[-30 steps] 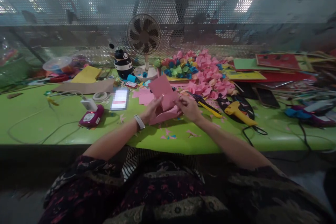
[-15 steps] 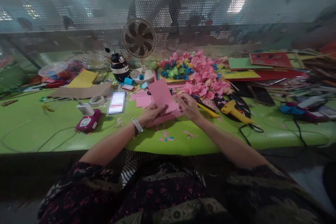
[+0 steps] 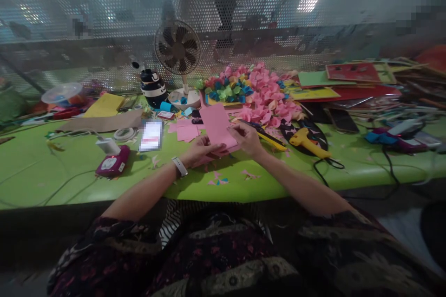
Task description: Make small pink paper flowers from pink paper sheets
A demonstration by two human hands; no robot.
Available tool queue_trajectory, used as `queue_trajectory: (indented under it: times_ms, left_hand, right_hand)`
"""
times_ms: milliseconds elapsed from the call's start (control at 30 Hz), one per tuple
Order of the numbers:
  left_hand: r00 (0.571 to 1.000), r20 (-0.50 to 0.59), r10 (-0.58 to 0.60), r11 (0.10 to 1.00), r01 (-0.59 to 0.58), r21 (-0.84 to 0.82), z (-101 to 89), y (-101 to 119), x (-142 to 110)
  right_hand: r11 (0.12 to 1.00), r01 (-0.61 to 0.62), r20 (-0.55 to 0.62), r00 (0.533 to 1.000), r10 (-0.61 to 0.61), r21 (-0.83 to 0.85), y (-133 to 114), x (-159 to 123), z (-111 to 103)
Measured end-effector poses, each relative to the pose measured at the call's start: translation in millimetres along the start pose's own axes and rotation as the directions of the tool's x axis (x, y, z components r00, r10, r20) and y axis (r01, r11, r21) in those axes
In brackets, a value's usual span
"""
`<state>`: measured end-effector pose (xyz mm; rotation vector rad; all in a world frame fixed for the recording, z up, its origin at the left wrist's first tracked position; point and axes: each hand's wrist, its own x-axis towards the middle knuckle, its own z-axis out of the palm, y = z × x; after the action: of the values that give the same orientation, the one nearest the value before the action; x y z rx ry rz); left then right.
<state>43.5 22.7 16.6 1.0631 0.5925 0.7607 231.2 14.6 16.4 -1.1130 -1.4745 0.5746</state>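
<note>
A rectangular sheet of pink paper is held up over the table between my two hands. My left hand grips its lower left corner, with the thumb on the front. The fingers of my right hand are pinched at the sheet's right edge. More pink paper shows beneath the sheet, partly hidden by my hands. Square pink sheets lie just past my left hand. Beyond my right hand are a yellow box cutter and a yellow glue gun.
Pink paper flowers are heaped at the back, beside blue and green ones. A small fan and a dark jug stand behind. A lit phone and a purple power socket lie left; paper scraps dot the front.
My right hand has shifted left and up along the sheet's right edge. The pink sheet is now more upright, and less of the paper beneath shows.
</note>
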Motion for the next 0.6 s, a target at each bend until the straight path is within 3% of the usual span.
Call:
queue_trajectory:
  times_ms: [333, 600]
  left_hand:
    - [0.998, 0.001, 0.067, 0.989, -0.066, 0.134, -6.3, -4.0, 5.0]
    - [0.99, -0.04, 0.134, 0.971, -0.123, 0.206, -7.3, -0.4, 6.0]
  right_hand:
    - [0.998, -0.053, 0.012, 0.999, 0.053, 0.025, -7.8, -1.9, -0.7]
    - [0.995, -0.103, 0.169, 0.98, 0.101, 0.004, -7.0, -3.4, -4.6]
